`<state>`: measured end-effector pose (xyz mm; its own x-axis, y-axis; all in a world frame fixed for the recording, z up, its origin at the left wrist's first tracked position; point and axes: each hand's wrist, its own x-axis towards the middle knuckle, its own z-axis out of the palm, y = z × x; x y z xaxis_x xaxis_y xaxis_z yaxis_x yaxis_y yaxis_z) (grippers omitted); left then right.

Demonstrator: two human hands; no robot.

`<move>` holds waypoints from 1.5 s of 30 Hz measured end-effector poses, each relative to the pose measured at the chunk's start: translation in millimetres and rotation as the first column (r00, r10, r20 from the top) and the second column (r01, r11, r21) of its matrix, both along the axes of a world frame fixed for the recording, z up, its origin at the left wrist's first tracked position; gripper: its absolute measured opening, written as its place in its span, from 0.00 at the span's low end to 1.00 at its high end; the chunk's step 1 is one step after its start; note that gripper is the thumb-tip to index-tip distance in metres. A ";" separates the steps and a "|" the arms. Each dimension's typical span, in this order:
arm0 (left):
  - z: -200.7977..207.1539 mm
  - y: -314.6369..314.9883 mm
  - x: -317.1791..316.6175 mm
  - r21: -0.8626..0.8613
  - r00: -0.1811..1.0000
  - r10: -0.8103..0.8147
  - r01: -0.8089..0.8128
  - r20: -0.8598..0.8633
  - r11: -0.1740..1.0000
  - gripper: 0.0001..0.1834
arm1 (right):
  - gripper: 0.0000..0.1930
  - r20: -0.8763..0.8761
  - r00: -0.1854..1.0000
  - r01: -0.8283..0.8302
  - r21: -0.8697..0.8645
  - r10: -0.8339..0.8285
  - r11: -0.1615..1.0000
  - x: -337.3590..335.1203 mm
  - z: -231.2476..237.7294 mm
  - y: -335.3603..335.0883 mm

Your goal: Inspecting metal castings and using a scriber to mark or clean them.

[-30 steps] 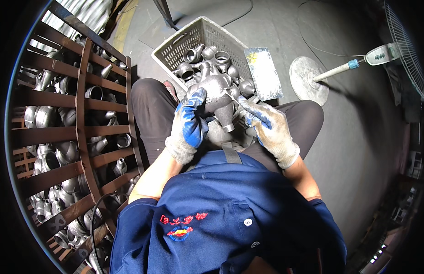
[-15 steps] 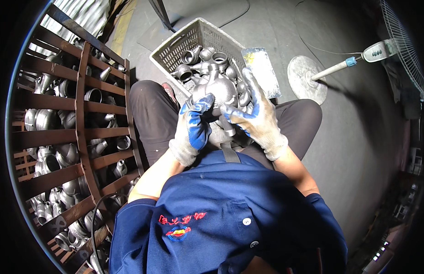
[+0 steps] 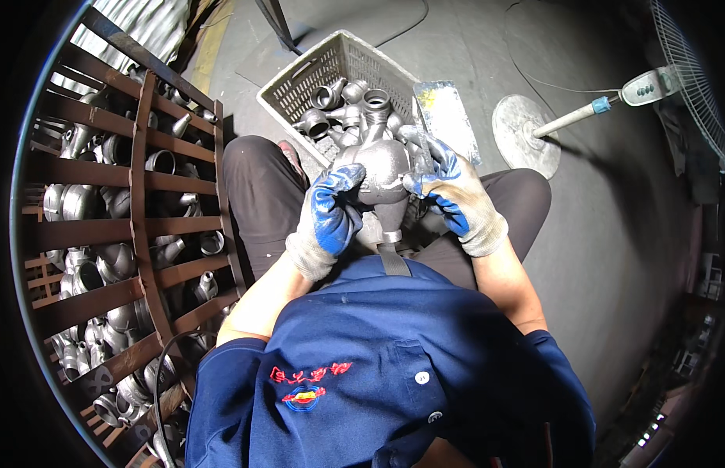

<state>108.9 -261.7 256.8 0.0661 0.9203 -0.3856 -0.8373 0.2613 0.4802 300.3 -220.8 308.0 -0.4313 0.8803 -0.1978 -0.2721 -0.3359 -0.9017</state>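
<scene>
A rounded silver-grey metal casting (image 3: 384,173) with a pipe-like neck at each end is held up over my lap, one neck pointing toward me. My left hand (image 3: 331,210), in a white and blue coated glove, is closed on the casting's left side, its thumb on the round body. My right hand (image 3: 456,195), gloved alike, has thumb and fingers bent about the right side. A narrow greyish shape shows by its fingers, too blurred to name. Just beyond stands a grey plastic crate (image 3: 280,92) holding several similar castings (image 3: 326,97).
A brown metal cage (image 3: 140,195) full of castings rises at my left. Against the crate's right side leans a pale, worn board (image 3: 448,117) with a yellow patch. Farther right stands a floor fan (image 3: 526,136) on a round base. Cables run over the grey floor (image 3: 604,257).
The casting has turned in my hands, so its necks and round body sit differently. My right hand has gone from spread fingers to bent ones against its right side.
</scene>
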 end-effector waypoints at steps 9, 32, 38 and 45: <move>23.7 -2.2 4.2 0.126 0.983 -0.094 0.114 -0.155 0.985 0.13 | 0.34 -0.031 0.998 0.048 -0.083 -0.050 0.995 -5.0 -2.8 -6.3; -4.2 -4.7 8.3 0.132 0.961 -0.015 0.053 -0.276 0.990 0.11 | 0.40 -0.128 0.979 0.153 -0.030 -0.156 0.988 -19.0 -25.9 -10.3; -3.9 2.1 12.5 0.008 0.984 0.016 -0.015 -0.178 1.000 0.11 | 0.40 0.451 0.857 0.025 0.447 -0.250 0.894 -17.2 -33.6 -7.9; 15.6 10.1 1.9 -0.096 0.993 -0.098 0.104 0.064 0.990 0.15 | 0.18 0.017 0.978 0.205 -0.245 -0.208 0.948 17.9 -21.1 -2.6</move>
